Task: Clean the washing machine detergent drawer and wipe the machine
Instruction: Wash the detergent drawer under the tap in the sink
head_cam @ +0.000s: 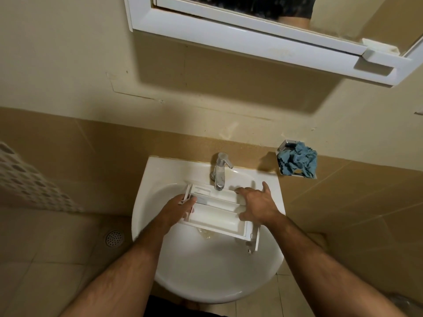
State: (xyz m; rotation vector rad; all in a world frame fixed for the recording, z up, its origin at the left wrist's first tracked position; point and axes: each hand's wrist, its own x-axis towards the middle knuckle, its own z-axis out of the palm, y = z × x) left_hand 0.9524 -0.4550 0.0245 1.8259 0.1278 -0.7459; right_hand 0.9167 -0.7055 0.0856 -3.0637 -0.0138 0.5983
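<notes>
A white detergent drawer [217, 210] with several compartments lies across the white sink [212, 277], under the chrome tap [220, 171]. My left hand [180, 208] grips the drawer's left end, fingers curled round its edge. My right hand [257, 205] holds the right end, thumb at the front and fingers spread over the back. No water runs from the tap. A crumpled blue cloth [297, 162] sits in a metal holder on the wall to the right of the sink.
A white mirror cabinet [263, 45] hangs on the wall above the sink. A floor drain [113, 238] lies in the tiled floor at the left. A patterned white basket [27, 179] stands at the far left.
</notes>
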